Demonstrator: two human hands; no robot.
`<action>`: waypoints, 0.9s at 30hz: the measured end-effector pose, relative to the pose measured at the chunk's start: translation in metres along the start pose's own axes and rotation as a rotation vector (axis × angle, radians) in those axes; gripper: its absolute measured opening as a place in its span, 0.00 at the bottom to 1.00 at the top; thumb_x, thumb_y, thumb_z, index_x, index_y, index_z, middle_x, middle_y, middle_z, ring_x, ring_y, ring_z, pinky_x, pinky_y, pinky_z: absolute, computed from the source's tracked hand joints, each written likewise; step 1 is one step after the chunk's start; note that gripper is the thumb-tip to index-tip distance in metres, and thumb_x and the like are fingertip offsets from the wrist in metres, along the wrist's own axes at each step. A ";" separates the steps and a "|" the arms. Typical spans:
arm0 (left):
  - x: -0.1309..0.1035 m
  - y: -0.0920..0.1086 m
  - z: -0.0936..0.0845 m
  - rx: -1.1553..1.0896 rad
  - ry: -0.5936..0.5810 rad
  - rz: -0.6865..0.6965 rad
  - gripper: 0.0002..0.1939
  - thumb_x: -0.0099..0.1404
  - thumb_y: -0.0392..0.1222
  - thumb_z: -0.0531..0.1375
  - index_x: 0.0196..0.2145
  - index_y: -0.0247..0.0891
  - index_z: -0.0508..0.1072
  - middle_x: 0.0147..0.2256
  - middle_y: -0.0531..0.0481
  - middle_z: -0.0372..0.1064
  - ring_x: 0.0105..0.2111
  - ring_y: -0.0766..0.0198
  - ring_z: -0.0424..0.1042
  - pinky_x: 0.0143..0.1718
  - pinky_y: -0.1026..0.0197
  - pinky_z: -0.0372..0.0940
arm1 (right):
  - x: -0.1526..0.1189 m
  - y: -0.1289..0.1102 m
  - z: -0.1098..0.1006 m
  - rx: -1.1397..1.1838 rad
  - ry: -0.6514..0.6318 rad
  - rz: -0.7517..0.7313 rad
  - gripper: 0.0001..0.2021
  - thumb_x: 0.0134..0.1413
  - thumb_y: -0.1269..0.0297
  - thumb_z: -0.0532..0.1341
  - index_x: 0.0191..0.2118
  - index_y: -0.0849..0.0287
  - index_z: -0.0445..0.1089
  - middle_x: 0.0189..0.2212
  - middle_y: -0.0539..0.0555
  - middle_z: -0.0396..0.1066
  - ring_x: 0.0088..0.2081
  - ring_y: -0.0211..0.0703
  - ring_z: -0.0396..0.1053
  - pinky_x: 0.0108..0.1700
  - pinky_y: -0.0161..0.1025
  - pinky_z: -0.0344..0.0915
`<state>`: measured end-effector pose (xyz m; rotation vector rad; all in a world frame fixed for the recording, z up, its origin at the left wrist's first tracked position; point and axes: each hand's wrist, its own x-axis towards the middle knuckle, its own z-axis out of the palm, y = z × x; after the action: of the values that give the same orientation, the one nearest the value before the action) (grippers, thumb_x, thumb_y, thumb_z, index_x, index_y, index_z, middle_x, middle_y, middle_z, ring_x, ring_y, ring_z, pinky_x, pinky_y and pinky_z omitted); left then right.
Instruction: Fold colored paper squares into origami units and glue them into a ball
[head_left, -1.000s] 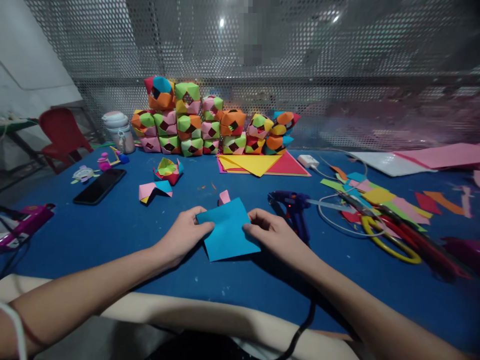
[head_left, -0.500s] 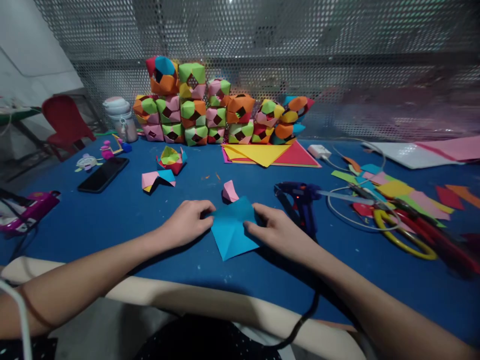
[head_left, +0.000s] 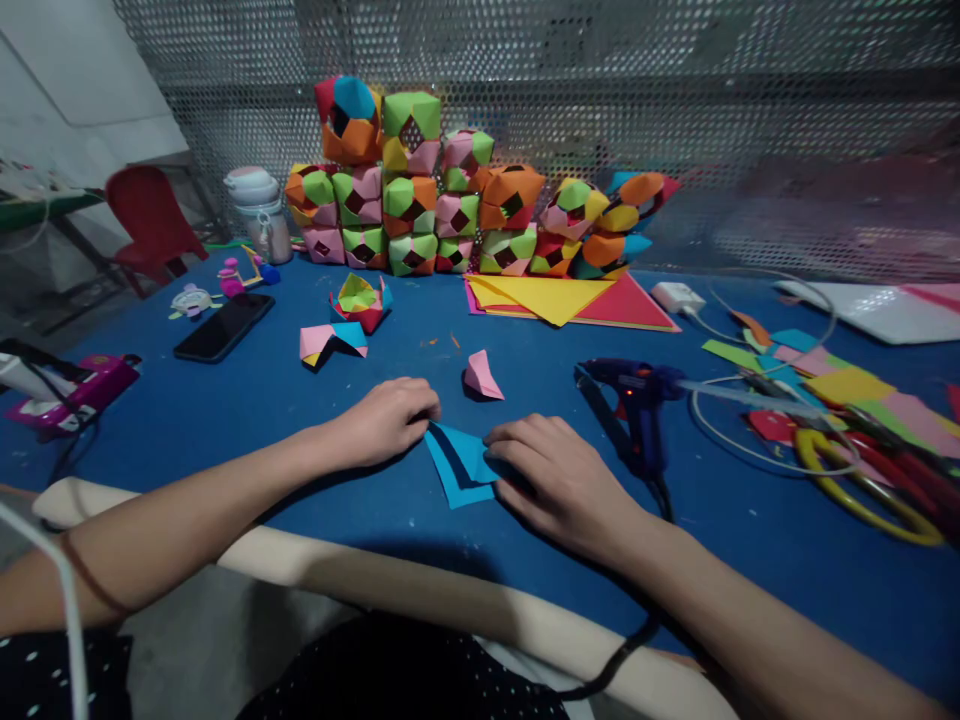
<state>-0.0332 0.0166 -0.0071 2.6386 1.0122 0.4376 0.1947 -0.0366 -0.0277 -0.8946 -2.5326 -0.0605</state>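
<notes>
A square of blue paper (head_left: 459, 468) lies on the table between my hands, its far corner folded over toward me. My left hand (head_left: 394, 420) pinches the paper's left corner with closed fingers. At the right corner my right hand (head_left: 551, 475) has its fingers closed on the paper too, the fingertips partly over the edge. Just beyond the paper stands a small folded pink paper piece (head_left: 481, 375). Farther left lie a joined pink, blue and yellow folded piece (head_left: 334, 341) and a partly built paper ball (head_left: 361, 302).
A dark blue glue gun (head_left: 634, 400) stands right of my hands, its cable running toward me. Yellow-handled scissors (head_left: 862, 500) and paper scraps (head_left: 847, 385) lie at right. Stacked paper balls (head_left: 409, 205) line the back; a phone (head_left: 225, 327) and purple power strip (head_left: 75, 395) are at left.
The blue paper was spread flat and is now folded over, its far corner brought toward me. The view has shifted slightly, so the whole scene sits farther right.
</notes>
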 end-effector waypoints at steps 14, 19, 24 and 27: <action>-0.001 -0.005 -0.010 0.024 -0.100 0.094 0.10 0.57 0.26 0.51 0.32 0.33 0.70 0.32 0.47 0.66 0.34 0.64 0.65 0.36 0.64 0.59 | -0.002 -0.005 -0.003 -0.132 -0.040 -0.178 0.15 0.63 0.73 0.45 0.38 0.64 0.69 0.38 0.57 0.72 0.37 0.43 0.63 0.41 0.41 0.54; -0.001 -0.008 -0.011 0.057 -0.121 0.118 0.10 0.59 0.27 0.51 0.32 0.35 0.70 0.32 0.48 0.65 0.34 0.64 0.63 0.35 0.64 0.58 | -0.002 -0.006 -0.007 -0.153 -0.035 -0.195 0.16 0.64 0.72 0.44 0.39 0.62 0.69 0.39 0.57 0.73 0.38 0.43 0.64 0.42 0.42 0.54; -0.001 -0.008 -0.013 0.079 -0.138 0.112 0.10 0.60 0.28 0.50 0.32 0.35 0.69 0.31 0.48 0.65 0.34 0.63 0.63 0.35 0.63 0.57 | -0.003 -0.008 -0.008 -0.171 -0.049 -0.213 0.15 0.63 0.73 0.46 0.39 0.62 0.70 0.39 0.57 0.73 0.39 0.44 0.64 0.41 0.43 0.54; -0.001 -0.009 -0.013 0.073 -0.144 0.120 0.10 0.59 0.27 0.50 0.32 0.35 0.69 0.31 0.48 0.65 0.34 0.63 0.63 0.35 0.63 0.57 | -0.003 -0.008 -0.008 -0.174 -0.062 -0.214 0.16 0.63 0.73 0.45 0.39 0.62 0.70 0.40 0.57 0.73 0.39 0.44 0.63 0.41 0.43 0.53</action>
<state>-0.0439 0.0241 0.0013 2.7601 0.8435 0.2351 0.1950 -0.0461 -0.0205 -0.6941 -2.7039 -0.3283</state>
